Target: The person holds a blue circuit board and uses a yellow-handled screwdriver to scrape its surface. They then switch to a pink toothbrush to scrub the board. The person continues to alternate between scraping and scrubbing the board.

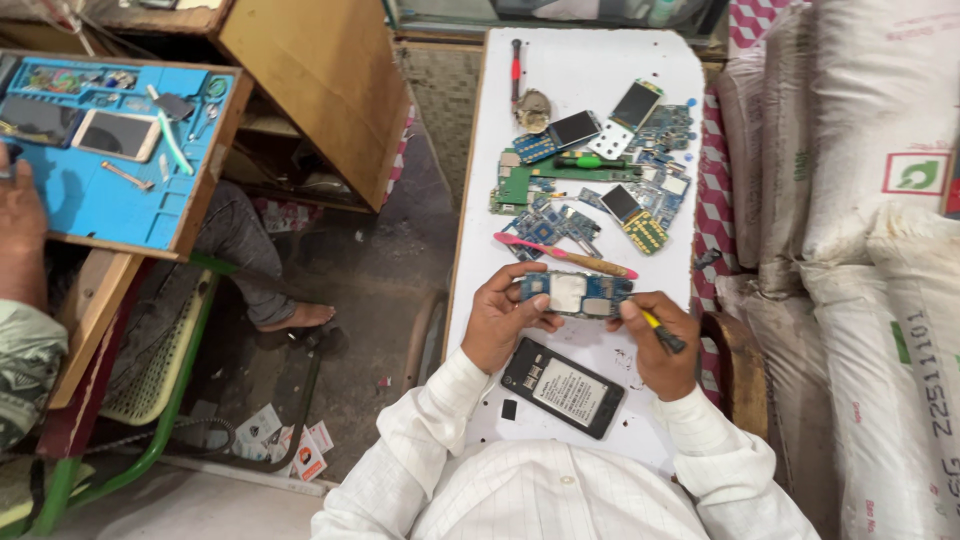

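Note:
My left hand (pixel 503 318) grips the left end of a blue phone circuit board (pixel 577 294) with a silver shield, held just above the white table (pixel 590 70). My right hand (pixel 663 340) is closed around a small tool with a yellow-and-black handle (pixel 662 330), its tip at the board's right end. A black phone body with its back open (pixel 562 387) lies on the table under my wrists. A pink toothbrush (pixel 560 254) lies just beyond the board.
Several circuit boards, small screens and keypads (pixel 600 175) are spread across the table's middle, with a green-handled screwdriver (pixel 590 161) and a red-handled one (pixel 516 62). White sacks (pixel 870 150) stand to the right. Another person sits at a blue work mat (pixel 110 170) on the left.

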